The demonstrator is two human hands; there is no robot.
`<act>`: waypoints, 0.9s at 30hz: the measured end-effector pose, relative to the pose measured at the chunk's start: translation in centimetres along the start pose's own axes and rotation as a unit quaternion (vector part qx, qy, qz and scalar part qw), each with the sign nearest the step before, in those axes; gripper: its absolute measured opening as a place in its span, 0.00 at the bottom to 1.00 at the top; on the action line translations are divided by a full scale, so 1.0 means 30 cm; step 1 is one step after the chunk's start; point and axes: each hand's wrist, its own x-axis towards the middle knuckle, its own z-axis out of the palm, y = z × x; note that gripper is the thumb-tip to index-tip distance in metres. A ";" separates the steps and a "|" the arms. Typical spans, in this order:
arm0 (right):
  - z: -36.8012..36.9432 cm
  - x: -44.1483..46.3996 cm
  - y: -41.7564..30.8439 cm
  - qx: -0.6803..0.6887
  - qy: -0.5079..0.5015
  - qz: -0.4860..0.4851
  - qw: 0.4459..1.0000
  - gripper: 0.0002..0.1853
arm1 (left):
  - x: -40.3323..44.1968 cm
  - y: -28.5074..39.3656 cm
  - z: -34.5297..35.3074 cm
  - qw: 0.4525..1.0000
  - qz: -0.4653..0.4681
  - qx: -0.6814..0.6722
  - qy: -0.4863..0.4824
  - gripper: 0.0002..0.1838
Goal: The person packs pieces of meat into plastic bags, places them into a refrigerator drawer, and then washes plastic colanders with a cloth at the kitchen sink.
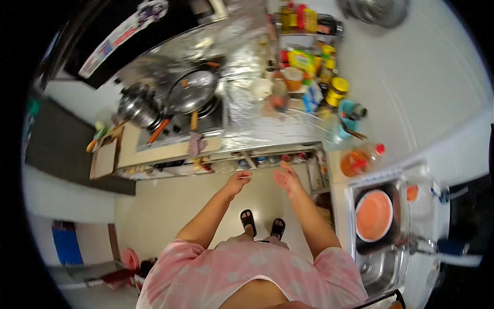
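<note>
My left hand [239, 183] is held in front of me above the floor, its fingers pressed together. A small pale sliver shows at the fingertips, too small to name. Apart from it, my right hand [287, 180] is raised with the fingers spread and nothing visible in it. Both hands are near the counter's front edge, level with the open shelf [242, 161] under the countertop. Neither of them touches the counter.
On the gas stove [170, 135] stand a steel pot [140, 106] and a lidded pan [193, 92]. A cloth [196, 144] hangs at the counter edge. Bottles and jars crowd the back corner. At right, a sink [378, 253] holds an orange-filled basin [374, 216] beside a large bottle [362, 160].
</note>
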 end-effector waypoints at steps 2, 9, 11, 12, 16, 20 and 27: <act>0.131 0.084 0.030 -0.039 -0.042 0.007 0.998 0.28 | -0.039 -0.053 -0.134 0.998 0.005 -0.031 0.055 0.14; 0.553 0.333 0.291 -0.275 -0.146 0.056 0.949 0.31 | -0.252 -0.160 -0.506 0.966 -0.003 -0.140 0.217 0.15; 0.692 0.414 0.347 -0.400 -0.141 -0.084 0.902 0.32 | -0.309 -0.234 -0.628 0.958 -0.003 -0.157 0.241 0.16; 0.770 0.465 0.374 -0.452 -0.138 -0.155 0.868 0.32 | -0.330 -0.284 -0.701 0.953 0.002 -0.169 0.250 0.15; 1.043 0.672 0.448 -0.632 -0.095 -0.386 0.665 0.29 | -0.433 -0.465 -1.011 0.936 0.017 -0.202 0.288 0.15; 1.113 0.943 0.623 -0.598 -0.034 -0.593 0.538 0.30 | -0.518 -0.650 -1.337 0.923 0.008 -0.222 0.314 0.14; 1.407 0.917 0.861 -0.486 -0.042 -0.401 0.775 0.10 | -0.663 -0.786 -1.786 0.910 -0.031 -0.227 0.345 0.14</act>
